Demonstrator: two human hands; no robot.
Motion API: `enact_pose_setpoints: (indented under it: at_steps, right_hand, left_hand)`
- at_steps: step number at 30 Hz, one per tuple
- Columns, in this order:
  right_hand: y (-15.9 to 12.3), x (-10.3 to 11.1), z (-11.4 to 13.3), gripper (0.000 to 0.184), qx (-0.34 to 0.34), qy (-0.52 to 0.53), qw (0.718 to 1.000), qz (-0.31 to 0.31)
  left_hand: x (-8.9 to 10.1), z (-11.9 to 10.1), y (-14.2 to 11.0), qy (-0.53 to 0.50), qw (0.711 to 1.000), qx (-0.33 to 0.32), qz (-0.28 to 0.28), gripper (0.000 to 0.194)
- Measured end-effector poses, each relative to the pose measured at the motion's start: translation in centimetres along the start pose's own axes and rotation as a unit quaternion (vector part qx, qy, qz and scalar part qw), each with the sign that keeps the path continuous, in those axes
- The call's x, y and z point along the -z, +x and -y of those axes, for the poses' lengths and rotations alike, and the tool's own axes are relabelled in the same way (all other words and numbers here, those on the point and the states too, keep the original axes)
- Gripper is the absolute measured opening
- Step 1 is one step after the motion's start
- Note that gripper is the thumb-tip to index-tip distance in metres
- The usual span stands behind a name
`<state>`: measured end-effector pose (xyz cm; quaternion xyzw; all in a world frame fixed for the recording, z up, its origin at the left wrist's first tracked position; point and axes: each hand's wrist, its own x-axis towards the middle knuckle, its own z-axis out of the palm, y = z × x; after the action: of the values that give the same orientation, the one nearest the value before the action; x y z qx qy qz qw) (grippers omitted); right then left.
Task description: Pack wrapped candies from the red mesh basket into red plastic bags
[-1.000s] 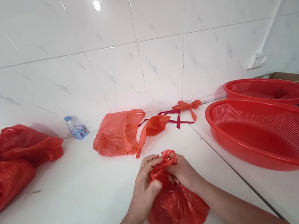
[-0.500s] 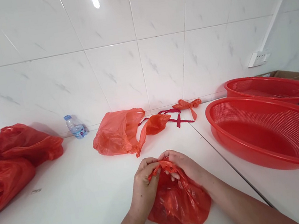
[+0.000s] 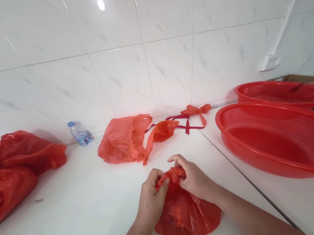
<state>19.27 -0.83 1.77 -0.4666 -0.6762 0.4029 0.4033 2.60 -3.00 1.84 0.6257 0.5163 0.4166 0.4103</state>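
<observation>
A small red plastic bag (image 3: pixel 185 215) sits bulging on the white counter (image 3: pixel 86 217) right in front of me. My left hand (image 3: pixel 151 202) pinches the bunched top of the bag from the left. My right hand (image 3: pixel 193 177) curls over the same twisted neck from the right, fingers closed on the plastic. What is inside the bag is hidden.
A loose red bag (image 3: pixel 123 139) and a smaller one (image 3: pixel 159 132) lie near the wall with dark red ribbons (image 3: pixel 187 125). A water bottle (image 3: pixel 78 134) stands at the back. Heaped red bags (image 3: pixel 6 170) fill the left. Two red mesh baskets (image 3: pixel 283 138) (image 3: pixel 284 94) sit on the right.
Both hands have kept working the bag's neck; the right hand has rolled over the top, and the raised loop of plastic is now twisted down tighter.
</observation>
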Motion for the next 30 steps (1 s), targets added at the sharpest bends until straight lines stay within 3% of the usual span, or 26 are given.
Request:
enact_pose_setpoints:
  at_steps: [2,5,10,14,17,20,22,26,30]
  right_hand:
    - [0.3,0.0,-0.4,0.04,0.013,-0.054,0.997,-0.052]
    - [0.6,0.1,-0.8,0.028,0.015,-0.049,0.997,-0.059]
    - [0.7,0.6,-0.6,0.032,-0.018,0.085,0.996,-0.002]
    - [0.7,1.2,-0.4,0.027,-0.068,0.276,0.957,0.056]
    - [1.1,1.6,-1.0,0.031,-0.093,0.342,0.935,0.008]
    - [1.9,2.3,-2.5,0.034,-0.099,0.288,0.95,-0.071]
    - [2.7,3.1,-3.8,0.03,-0.1,0.178,0.971,-0.122]
    - [3.9,5.0,-6.2,0.028,-0.075,-0.04,0.971,-0.224]
    - [4.2,5.9,-7.2,0.031,-0.08,-0.07,0.966,-0.236]
  left_hand:
    - [-0.2,0.1,-0.1,0.014,1.0,-0.009,0.012,0.014]
    - [-0.5,0.2,-0.2,0.052,0.997,-0.045,0.025,0.009]
    - [-0.5,0.5,-0.2,0.113,0.988,-0.1,0.024,0.012]
    - [-0.1,0.9,0.1,0.139,0.981,-0.135,0.009,0.013]
    - [0.1,1.2,0.2,0.171,0.967,-0.187,-0.026,0.013]
    - [0.3,1.3,0.2,0.21,0.942,-0.255,-0.062,0.011]
    - [0.2,1.1,-0.1,0.218,0.923,-0.311,-0.058,0.012]
    - [-0.6,0.4,-1.2,0.193,0.896,-0.401,0.004,0.019]
    - [-1.5,0.1,-2.4,0.168,0.883,-0.436,0.044,0.023]
